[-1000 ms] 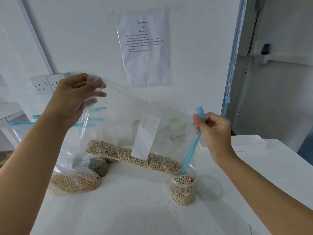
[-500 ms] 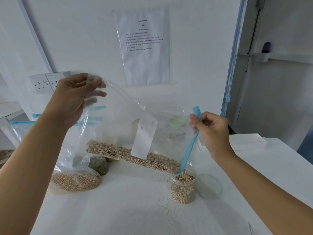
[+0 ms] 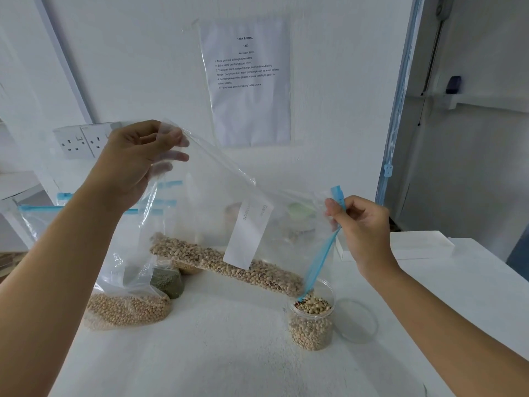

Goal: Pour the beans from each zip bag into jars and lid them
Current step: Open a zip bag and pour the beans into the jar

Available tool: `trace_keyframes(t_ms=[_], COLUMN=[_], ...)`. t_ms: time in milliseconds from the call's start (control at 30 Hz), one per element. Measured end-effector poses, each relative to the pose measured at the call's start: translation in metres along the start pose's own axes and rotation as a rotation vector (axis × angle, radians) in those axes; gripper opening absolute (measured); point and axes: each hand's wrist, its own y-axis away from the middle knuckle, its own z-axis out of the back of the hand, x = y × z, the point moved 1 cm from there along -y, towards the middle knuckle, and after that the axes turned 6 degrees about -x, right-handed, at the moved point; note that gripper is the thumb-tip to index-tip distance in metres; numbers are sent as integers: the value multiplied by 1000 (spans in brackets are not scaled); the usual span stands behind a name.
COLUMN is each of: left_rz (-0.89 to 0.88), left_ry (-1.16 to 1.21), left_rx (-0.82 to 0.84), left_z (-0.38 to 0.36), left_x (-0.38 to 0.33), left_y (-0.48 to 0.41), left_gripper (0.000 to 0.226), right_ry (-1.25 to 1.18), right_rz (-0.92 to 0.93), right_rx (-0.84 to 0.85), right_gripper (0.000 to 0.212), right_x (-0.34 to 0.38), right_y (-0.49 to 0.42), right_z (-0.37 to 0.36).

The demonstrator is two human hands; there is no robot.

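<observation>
Still, little shifts: left hand (image 3: 128, 164) and right hand (image 3: 363, 230) pinch corners of the tilted zip bag (image 3: 217, 196); remaining beans (image 3: 229, 265) may overflow the heaped jar (image 3: 312, 328).

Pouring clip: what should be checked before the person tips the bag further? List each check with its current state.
1. Left hand grips the zip bag by its raised corner: ok.
2. Right hand pinches the blue zip strip at the mouth: ok.
3. Mouth's low corner sits over the jar opening: ok.
4. Room in the jar for the beans left in the bag: not ok, it looks nearly full.
5. Lid lies beside the jar: ok.
6. How wide the mouth is open: cannot tell.
</observation>
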Motion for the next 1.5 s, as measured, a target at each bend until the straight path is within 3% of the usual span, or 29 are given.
trace_keyframes(t_ms=[800,1500], left_rz=[22,-3], left_ry=[6,-29], left_rx=[1,10], left_z=[-6,-11], left_x=[6,3], left_y=[-4,-4], left_gripper=[10,13], right_ry=[27,15], right_rz=[45,-16], right_rx=[77,-39], right_gripper=[39,42], right_x=[1,-12], right_y=[-4,3], right_z=[-2,7])
